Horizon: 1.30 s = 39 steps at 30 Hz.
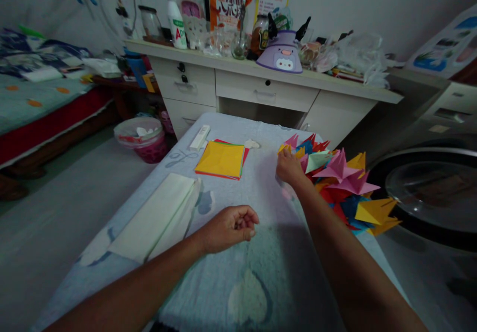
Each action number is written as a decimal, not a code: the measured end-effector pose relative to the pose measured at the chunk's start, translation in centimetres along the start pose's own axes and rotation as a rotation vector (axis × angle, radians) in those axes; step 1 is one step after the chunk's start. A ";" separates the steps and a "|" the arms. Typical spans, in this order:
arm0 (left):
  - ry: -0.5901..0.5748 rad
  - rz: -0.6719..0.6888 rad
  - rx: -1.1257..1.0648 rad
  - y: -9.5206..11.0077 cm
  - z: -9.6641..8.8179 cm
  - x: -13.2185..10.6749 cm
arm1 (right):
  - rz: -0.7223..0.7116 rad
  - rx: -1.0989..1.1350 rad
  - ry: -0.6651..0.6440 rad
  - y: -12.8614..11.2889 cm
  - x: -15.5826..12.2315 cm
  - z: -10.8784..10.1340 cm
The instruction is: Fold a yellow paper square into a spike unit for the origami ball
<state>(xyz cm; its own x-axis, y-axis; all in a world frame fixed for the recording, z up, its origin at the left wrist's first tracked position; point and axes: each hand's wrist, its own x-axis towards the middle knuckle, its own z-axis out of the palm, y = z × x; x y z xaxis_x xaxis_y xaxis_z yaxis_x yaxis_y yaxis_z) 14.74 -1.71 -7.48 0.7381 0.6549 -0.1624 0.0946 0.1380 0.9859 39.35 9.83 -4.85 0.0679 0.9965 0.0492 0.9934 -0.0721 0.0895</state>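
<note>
My right hand (289,167) reaches to the left end of a pile of folded paper cranes (341,165) in pink, red, blue, yellow and pale green. Its fingers are closed on a yellow paper crane (282,148), mostly hidden by the hand. Nearer to me, my left hand (230,226) rests over the cloth with its fingers loosely curled, the thumb apart and nothing in the palm. Beyond it lies a stack of square coloured paper (220,159), yellow on top, with red and green edges showing.
A folded white sheet (158,215) lies at the left of the cloth-covered table (261,262). A small white box (200,137) sits by the paper stack. A pink bin (149,148) stands on the floor at left, a cluttered desk (238,68) behind, a washing machine (439,123) at right.
</note>
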 end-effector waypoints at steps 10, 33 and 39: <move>0.008 -0.011 -0.003 0.3 0.1 -0.2 | 0.027 0.042 -0.020 0.6 1.6 3.0; 0.004 -0.002 0.023 0.5 0.2 -0.1 | -0.010 0.166 0.088 -1.4 -0.9 1.9; -0.008 0.031 0.029 0.4 0.2 -0.2 | -0.199 0.322 0.121 -4.3 -2.9 1.4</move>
<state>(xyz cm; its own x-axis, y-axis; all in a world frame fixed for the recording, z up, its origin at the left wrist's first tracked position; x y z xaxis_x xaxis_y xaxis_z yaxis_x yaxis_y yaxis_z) 14.77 -1.90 -7.00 0.7463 0.6525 -0.1317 0.0908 0.0962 0.9912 34.98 7.28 -6.76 -0.1211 0.9760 0.1809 0.9655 0.1582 -0.2069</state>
